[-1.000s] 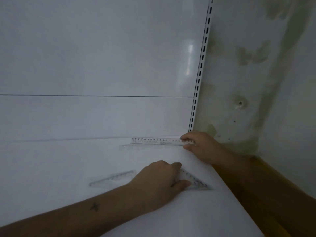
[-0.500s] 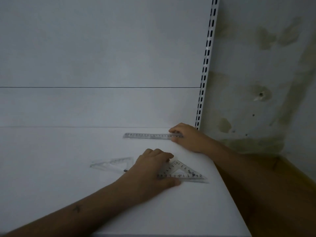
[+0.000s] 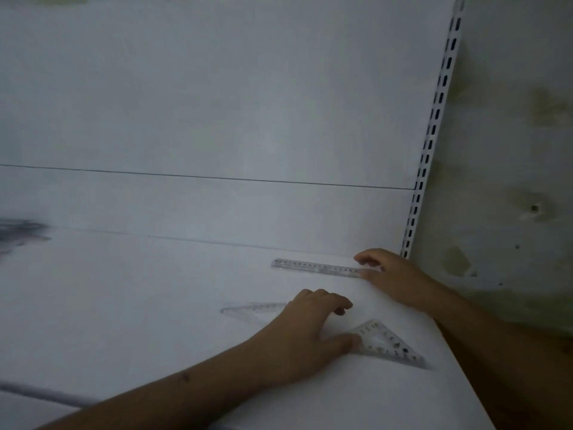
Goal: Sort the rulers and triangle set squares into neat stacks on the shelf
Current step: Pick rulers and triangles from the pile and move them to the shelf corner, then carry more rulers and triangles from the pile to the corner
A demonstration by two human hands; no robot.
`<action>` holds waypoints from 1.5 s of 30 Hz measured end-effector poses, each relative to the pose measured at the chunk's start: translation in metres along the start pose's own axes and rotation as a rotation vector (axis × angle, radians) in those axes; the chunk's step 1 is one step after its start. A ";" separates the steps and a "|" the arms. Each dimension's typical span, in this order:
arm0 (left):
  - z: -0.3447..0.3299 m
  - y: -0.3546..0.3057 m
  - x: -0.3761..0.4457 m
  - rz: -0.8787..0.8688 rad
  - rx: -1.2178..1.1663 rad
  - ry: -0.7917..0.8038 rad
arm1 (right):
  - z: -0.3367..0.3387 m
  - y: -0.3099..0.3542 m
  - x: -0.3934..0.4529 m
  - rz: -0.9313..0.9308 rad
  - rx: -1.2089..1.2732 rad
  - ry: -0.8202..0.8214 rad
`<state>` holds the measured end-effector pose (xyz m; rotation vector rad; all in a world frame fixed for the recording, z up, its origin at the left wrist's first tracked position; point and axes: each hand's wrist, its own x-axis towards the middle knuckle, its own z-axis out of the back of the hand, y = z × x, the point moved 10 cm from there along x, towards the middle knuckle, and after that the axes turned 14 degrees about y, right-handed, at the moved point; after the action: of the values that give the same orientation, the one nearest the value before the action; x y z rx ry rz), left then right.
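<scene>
A clear straight ruler (image 3: 316, 267) lies flat on the white shelf (image 3: 139, 305) near the back panel. My right hand (image 3: 393, 277) pinches its right end with fingertips. A small clear triangle set square (image 3: 387, 346) lies near the shelf's right front edge; the thumb of my left hand (image 3: 310, 330) presses on its left corner, fingers spread above it. A second, longer clear set square (image 3: 248, 311) lies flat to the left, partly hidden behind my left hand.
The white back panel (image 3: 217, 119) rises behind the shelf. A slotted upright rail (image 3: 434, 125) runs along the right side, with a stained wall (image 3: 511, 150) beyond it. The shelf's right edge (image 3: 459, 361) drops off beside my right forearm.
The view has shifted, so everything sits further right. My left hand has slid left off the small set square, uncovering most of it. My right hand stays at the ruler's end.
</scene>
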<state>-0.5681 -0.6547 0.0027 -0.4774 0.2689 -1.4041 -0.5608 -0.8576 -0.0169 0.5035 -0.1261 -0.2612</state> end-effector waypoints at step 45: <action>0.415 0.603 -0.420 0.721 0.190 -0.270 | -0.330 0.604 0.382 0.477 -0.177 0.306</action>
<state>0.0834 -0.1194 0.0402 -0.3551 0.0689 -0.6444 -0.0035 -0.3022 0.0145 0.3199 0.0768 0.2697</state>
